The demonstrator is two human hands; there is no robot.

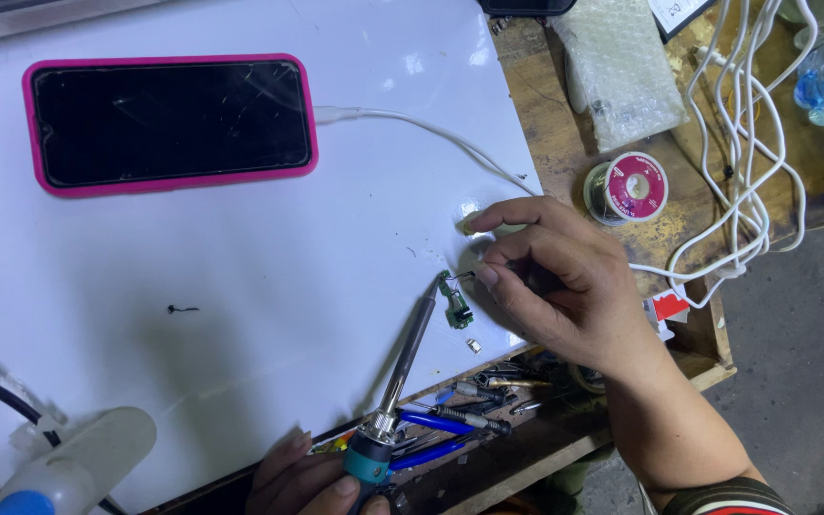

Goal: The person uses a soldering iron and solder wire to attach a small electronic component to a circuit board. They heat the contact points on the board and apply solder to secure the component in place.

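Your left hand grips the soldering iron, tip at the small green circuit board on the white table. Your right hand pinches a thin wire onto it. You're mid-joint, I'd say; next calls for steady hands.

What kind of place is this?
Probably a small electronics repair bench: a soldering iron touches a tiny green circuit board, with a solder spool and a phone nearby.

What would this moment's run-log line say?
left hand: grips soldering iron | tip: at small green circuit board | right hand: pinches thin wire at board | phone: cabled
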